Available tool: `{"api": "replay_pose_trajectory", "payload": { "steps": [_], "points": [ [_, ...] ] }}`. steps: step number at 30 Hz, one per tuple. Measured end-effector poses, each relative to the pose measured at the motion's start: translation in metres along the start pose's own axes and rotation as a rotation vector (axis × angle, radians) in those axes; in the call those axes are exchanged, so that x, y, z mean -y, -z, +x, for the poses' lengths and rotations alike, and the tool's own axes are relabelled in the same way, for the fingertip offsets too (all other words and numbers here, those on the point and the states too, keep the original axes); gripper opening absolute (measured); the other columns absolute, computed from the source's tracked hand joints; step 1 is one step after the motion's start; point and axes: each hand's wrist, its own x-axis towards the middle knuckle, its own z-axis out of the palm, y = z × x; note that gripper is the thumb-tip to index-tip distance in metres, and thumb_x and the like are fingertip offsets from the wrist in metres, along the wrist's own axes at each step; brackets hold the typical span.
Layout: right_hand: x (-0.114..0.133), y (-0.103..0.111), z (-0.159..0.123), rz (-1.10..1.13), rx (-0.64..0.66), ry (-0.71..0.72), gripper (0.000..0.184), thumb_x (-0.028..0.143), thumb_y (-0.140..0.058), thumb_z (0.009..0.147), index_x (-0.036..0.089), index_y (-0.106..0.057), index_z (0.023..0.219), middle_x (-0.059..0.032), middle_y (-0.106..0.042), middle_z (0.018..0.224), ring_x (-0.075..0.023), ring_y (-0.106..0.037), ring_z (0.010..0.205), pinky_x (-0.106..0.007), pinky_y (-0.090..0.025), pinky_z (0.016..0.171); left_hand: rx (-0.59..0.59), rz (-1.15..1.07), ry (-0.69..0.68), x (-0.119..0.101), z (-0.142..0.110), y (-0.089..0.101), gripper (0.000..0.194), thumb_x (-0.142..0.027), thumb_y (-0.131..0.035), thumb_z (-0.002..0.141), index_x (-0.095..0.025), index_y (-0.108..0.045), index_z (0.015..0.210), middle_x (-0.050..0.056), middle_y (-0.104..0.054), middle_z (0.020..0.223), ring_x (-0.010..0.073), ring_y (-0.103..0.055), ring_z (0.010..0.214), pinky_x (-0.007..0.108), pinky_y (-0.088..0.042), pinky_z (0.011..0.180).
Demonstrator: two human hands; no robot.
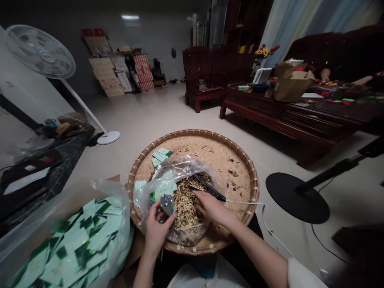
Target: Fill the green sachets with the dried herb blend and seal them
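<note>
My left hand [159, 222] is closed around a small pale green packet [167, 204], its shiny dark end facing up. My right hand [211, 208] reaches over a loose dried mix [186, 202] of pale and dark bits, its visible fingers stretched out and slightly apart; the fingertips are partly hidden. The mix lies in a clear plastic bag [183, 164] that rests in a round woven bamboo tray [192, 251]. Just beyond my right fingers, a black two-armed tool [214, 192] with a white cord lies across the bag. More green packets [166, 188] lie in the bag's left part.
At left stands a large clear bag [121, 192] full of green packets. Some flat packets [161, 154] and dark dried scraps [235, 174] lie on the tray. A white fan [108, 137], a round black stand base [297, 198] and a dark wooden table [270, 114] stand around.
</note>
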Motion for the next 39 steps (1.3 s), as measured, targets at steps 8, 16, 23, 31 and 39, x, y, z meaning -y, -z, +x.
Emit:
{"api": "replay_pose_trajectory", "payload": {
  "steps": [8, 16, 23, 31, 39],
  "points": [
    [0.005, -0.017, 0.019, -0.099, 0.176, 0.173, 0.065, -0.003, -0.053, 0.064, 0.018, -0.051, 0.126, -0.0105, -0.059, 0.114, -0.0227, -0.052, 0.107, -0.033, -0.043, 0.092, -0.034, -0.101, 0.055, -0.005, -0.002, 0.002, 0.061, -0.036, -0.078, 0.054, -0.015, -0.054, 0.107, 0.01, -0.069, 0.098, 0.0216, -0.069, 0.079, 0.035, -0.057, 0.074],
    [0.004, -0.017, 0.006, -0.173, 0.222, -0.029, 0.081, -0.005, -0.057, 0.056, 0.02, -0.042, 0.132, -0.011, -0.052, 0.115, -0.0232, -0.054, 0.102, -0.032, -0.045, 0.085, -0.028, -0.065, 0.052, -0.01, -0.002, 0.002, 0.059, -0.034, -0.078, 0.054, -0.015, -0.056, 0.105, 0.011, -0.068, 0.101, 0.0209, -0.069, 0.079, 0.036, -0.056, 0.077],
    [0.012, -0.024, 0.03, -0.058, 0.107, 0.063, 0.058, -0.001, -0.051, 0.071, 0.017, -0.05, 0.126, -0.0098, -0.055, 0.111, -0.0206, -0.052, 0.105, -0.03, -0.04, 0.093, -0.012, -0.031, 0.018, -0.012, -0.003, 0.006, 0.059, -0.035, -0.077, 0.057, -0.016, -0.055, 0.109, 0.012, -0.066, 0.106, 0.0222, -0.068, 0.085, 0.038, -0.055, 0.081],
    [0.024, -0.02, 0.043, -0.207, 0.385, 0.09, 0.056, 0.002, -0.06, 0.065, 0.02, -0.056, 0.118, -0.0095, -0.052, 0.108, -0.0249, -0.046, 0.103, -0.033, -0.039, 0.085, -0.016, -0.012, -0.022, -0.007, -0.002, 0.006, 0.058, -0.036, -0.076, 0.058, -0.017, -0.055, 0.109, 0.011, -0.066, 0.106, 0.0218, -0.068, 0.084, 0.037, -0.056, 0.079],
    [0.028, -0.013, 0.037, -0.295, 0.408, 0.017, 0.074, 0.007, -0.07, 0.058, 0.024, -0.048, 0.127, -0.0091, -0.046, 0.118, -0.0259, -0.045, 0.102, -0.034, -0.039, 0.083, -0.006, 0.006, -0.019, -0.004, -0.001, 0.006, 0.059, -0.036, -0.076, 0.058, -0.016, -0.055, 0.11, 0.012, -0.065, 0.108, 0.0214, -0.068, 0.083, 0.038, -0.056, 0.08]
  ]
}}
